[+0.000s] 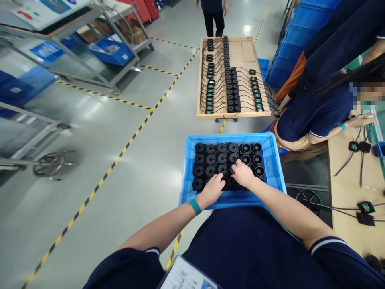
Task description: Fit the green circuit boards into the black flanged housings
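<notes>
We find the black round parts [211,159] packed in rows inside the blue bin [274,160] right in front of us. Most show flat tops with small holes; those toward the right side show hollow, ringed tops. They look like stiff moulded plastic, so we judge each one easy to lift and unlikely to give under a squeeze, though smooth sides may slip a little. The ringed insides seem the more delicate area, so the outer rim, gripped from above by thumb and fingertips, looks the better hold. Neighbours sit close, leaving scant room for fingers between them.

Our left hand [213,190] is at the near row, its fingers curled down and close together; our right hand [243,173] is over the parts just beside it, fingers bent downward. We cannot tell whether either hand is pinching a part, as the tips are partly hidden.

Beyond the bin, apart from it, a wooden board [216,116] carries more black round units with cables and small green circuit boards [257,94]. To our right, a co-worker in a navy top [319,104] leans by a table [343,196] with cabled modules [366,207], and another person [213,20] stands past the board
</notes>
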A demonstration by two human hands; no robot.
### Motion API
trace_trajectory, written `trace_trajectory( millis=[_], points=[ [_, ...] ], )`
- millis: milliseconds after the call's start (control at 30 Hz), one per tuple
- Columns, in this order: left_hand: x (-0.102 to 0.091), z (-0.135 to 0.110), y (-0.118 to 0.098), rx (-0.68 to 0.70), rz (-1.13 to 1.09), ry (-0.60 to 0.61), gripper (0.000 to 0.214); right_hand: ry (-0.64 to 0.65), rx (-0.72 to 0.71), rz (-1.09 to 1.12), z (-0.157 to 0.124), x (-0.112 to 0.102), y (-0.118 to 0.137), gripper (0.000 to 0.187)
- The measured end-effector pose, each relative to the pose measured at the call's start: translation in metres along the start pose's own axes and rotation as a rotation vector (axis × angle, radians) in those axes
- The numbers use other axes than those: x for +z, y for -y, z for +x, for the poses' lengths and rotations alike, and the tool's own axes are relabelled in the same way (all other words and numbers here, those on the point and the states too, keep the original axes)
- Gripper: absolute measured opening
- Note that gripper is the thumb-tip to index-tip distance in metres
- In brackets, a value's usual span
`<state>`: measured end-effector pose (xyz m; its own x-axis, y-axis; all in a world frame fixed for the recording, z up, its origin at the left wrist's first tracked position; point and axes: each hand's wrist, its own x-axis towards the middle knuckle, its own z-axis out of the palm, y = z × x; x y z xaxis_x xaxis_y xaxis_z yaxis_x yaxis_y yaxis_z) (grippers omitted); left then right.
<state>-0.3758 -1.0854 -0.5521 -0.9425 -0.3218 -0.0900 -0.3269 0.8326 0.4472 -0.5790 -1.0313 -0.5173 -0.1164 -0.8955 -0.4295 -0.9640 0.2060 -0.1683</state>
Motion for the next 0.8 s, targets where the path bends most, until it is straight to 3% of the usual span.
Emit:
trace_trajectory(
  millis=[167,300,367,500,800],
  points=[
    [-0.009,0.000,0.008,0.020,-0.089,-0.126,0.025,-0.129,0.032,0.042,-0.003,-0.001,-0.004,0.037],
    [-0.021,0.017,0.012,-0.106,-0.014,-0.186,0.023,-0.266,0.127,0.041,0.008,-0.007,-0.004,0.033],
    [-0.026,0.028,0.014,-0.140,0.048,-0.126,0.014,-0.226,0.169,0.008,0.018,-0.010,-0.003,0.032],
    [-0.032,0.044,0.021,-0.041,0.122,0.039,0.008,-0.141,0.156,-0.029,0.035,-0.013,-0.003,0.028],
    [-0.035,0.049,0.038,0.061,0.087,0.129,0.011,-0.138,0.155,0.001,0.041,-0.011,-0.004,0.019]
  ],
)
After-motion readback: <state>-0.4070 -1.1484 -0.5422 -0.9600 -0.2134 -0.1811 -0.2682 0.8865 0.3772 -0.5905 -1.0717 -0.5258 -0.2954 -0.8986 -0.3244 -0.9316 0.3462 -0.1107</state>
